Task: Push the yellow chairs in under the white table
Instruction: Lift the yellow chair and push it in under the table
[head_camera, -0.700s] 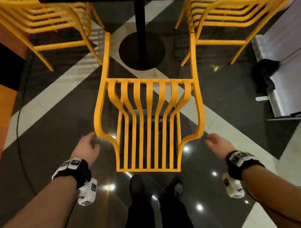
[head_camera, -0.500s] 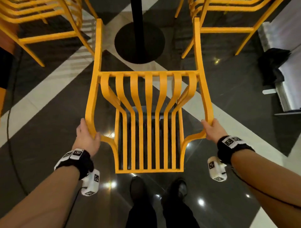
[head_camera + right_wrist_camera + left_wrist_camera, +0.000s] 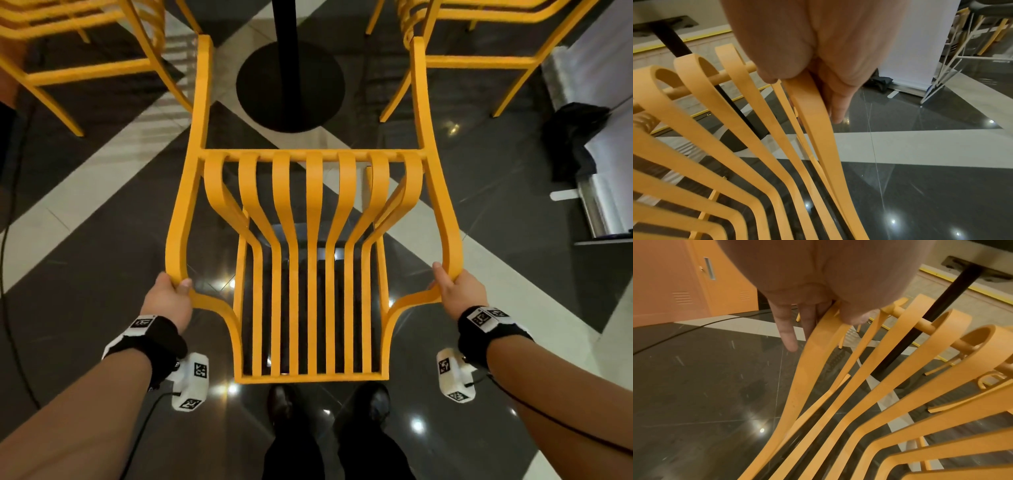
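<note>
A yellow slatted chair (image 3: 313, 240) stands right in front of me, its back towards me and its armrests pointing at the black table post (image 3: 284, 51). My left hand (image 3: 169, 294) grips the rear bend of the left armrest (image 3: 818, 340), thumb on top. My right hand (image 3: 457, 291) grips the rear bend of the right armrest (image 3: 813, 104) the same way. The white table top shows only as a pale underside (image 3: 972, 248) in the wrist views, above the post.
Two more yellow chairs stand at the far left (image 3: 85, 51) and far right (image 3: 479, 44) of the round black base (image 3: 291, 89). A dark bag (image 3: 575, 137) and a white banner stand lie at the right. A black cable (image 3: 7, 205) runs along the left floor. Orange lockers (image 3: 684, 280) stand left.
Both hands, free beside the chair back at first, closed on the rear bends of its armrests. The chair now looks nearer and larger in view.
</note>
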A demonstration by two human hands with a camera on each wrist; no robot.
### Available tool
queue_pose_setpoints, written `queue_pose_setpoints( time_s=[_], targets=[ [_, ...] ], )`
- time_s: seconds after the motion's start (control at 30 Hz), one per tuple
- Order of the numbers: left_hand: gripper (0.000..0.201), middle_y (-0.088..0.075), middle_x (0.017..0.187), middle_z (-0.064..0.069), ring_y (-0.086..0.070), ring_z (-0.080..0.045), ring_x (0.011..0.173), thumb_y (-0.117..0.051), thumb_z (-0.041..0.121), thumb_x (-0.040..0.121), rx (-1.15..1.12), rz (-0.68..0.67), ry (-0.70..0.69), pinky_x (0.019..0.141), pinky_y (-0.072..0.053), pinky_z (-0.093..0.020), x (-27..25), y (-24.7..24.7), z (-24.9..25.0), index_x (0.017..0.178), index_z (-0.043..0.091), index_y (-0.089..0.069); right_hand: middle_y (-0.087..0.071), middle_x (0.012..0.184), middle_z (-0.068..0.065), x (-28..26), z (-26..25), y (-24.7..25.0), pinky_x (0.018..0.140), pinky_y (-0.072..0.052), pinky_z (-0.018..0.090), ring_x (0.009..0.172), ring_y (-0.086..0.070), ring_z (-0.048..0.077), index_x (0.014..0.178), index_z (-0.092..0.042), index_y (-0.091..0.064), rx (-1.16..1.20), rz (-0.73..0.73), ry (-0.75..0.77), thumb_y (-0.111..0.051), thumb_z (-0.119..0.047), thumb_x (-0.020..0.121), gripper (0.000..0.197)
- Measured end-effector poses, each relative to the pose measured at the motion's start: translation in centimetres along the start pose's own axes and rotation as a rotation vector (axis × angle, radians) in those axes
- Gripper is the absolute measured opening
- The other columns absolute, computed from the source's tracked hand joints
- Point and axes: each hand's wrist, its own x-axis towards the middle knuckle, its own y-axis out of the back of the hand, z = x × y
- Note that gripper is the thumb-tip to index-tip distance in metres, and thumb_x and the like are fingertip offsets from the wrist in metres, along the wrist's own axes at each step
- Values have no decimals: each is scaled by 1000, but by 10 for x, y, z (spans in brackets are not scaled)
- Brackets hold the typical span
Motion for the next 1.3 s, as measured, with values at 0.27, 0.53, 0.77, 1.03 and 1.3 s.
queue_pose_setpoints(
  time_s=[0.27,0.53,0.77,1.03,1.3],
  targets=[
    [35,-57,90,-16,-57,-38,85,-39,37,100,59,-19,-102,70,-41,-41,-27,75,51,100,4,-52,-69,69,14,-30,-36,76,61,-42,34,67,-62,32,73,2,-65,44,30,57,-44,-50,95,61],
    [46,-68,105,-23,-61,-43,99,-41,44,96,-50,169,-268,86,-50,-47,-11,139,127,109,7,-66,-60,56,8,-19,-114,163,48,-39,28,51,-57,23,65,-3,-53,17,71,71,-46,-40,96,49],
    [39,-66,124,-4,-61,-30,113,-48,31,95,-50,68,-242,92,-45,-33,-47,111,64,132,22,-55,-63,70,19,-2,-150,179,50,-46,32,61,-63,35,70,-2,-56,-59,112,77,-48,-45,92,49],
    [56,-50,145,-12,-52,-35,128,-45,37,94,326,-420,140,102,-44,-37,-90,-4,-88,146,19,-38,-68,100,23,4,-172,186,79,-58,49,67,-67,36,77,-7,-54,7,158,63,-50,-47,90,43],
    [66,-41,151,-18,-46,-37,133,-44,49,94,186,-600,418,107,-39,-41,-113,-69,-142,146,8,-39,-71,90,17,29,-168,186,70,-59,49,55,-73,31,92,-10,-57,86,148,27,-52,-52,86,43]
  ],
)
